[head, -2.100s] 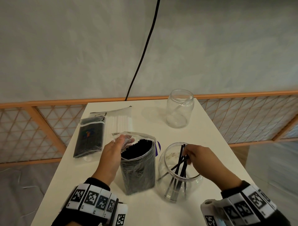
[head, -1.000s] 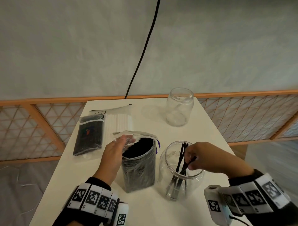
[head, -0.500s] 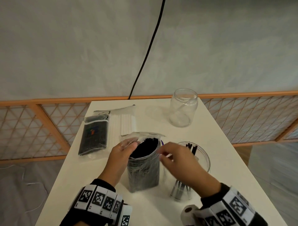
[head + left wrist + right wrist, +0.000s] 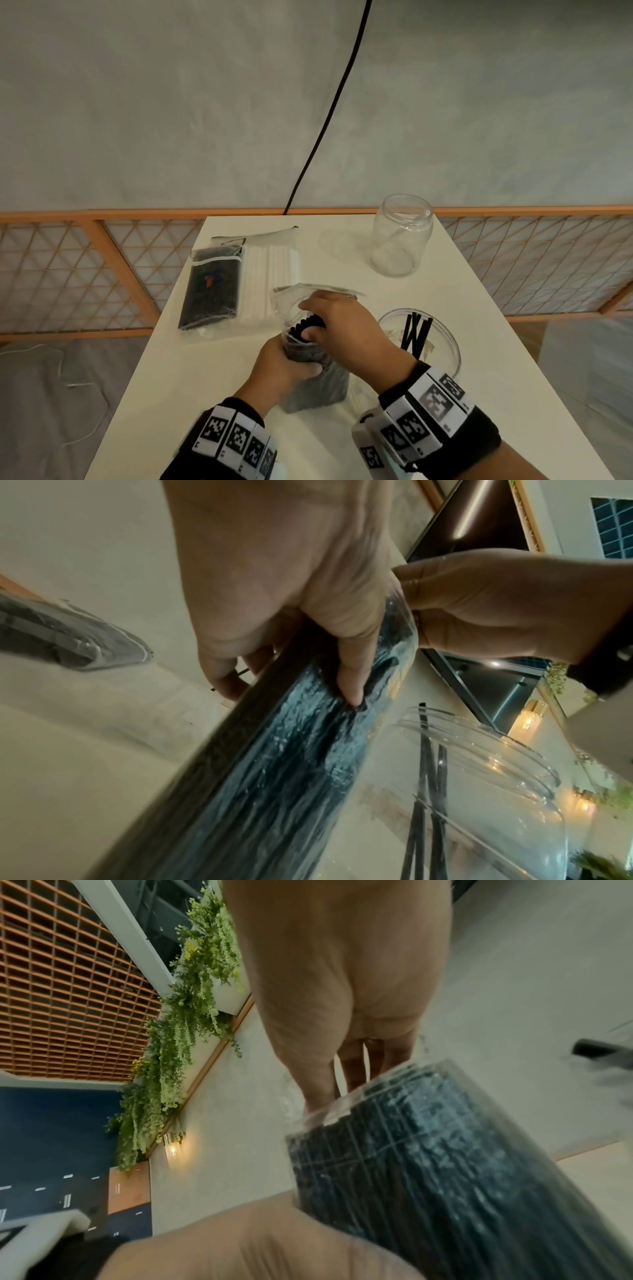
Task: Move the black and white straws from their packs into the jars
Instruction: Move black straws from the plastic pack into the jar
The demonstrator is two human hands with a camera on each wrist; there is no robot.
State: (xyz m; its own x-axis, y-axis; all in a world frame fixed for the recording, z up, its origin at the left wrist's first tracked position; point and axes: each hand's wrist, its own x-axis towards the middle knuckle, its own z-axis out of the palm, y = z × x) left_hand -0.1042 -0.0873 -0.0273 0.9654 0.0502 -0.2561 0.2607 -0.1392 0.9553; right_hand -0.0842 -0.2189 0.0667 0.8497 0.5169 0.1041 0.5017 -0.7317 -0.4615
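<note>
Head view, lower centre: the pack [image 4: 313, 377] is gripped by the left hand [image 4: 281, 366] while the right hand [image 4: 342, 329] pinches straws [image 4: 306, 325], best drawn straight up before being tipped into the jar [image 4: 442, 346].

The right hand [image 4: 346, 329], which was inside the near jar [image 4: 442, 337] a couple of seconds ago, is out of it now and has crossed over to the open pack of black straws [image 4: 317, 373], its fingers [image 4: 310, 305] dipping into the mouth. The left hand [image 4: 286, 366] has slipped down from the pack's top flap and now grips its body.
</note>
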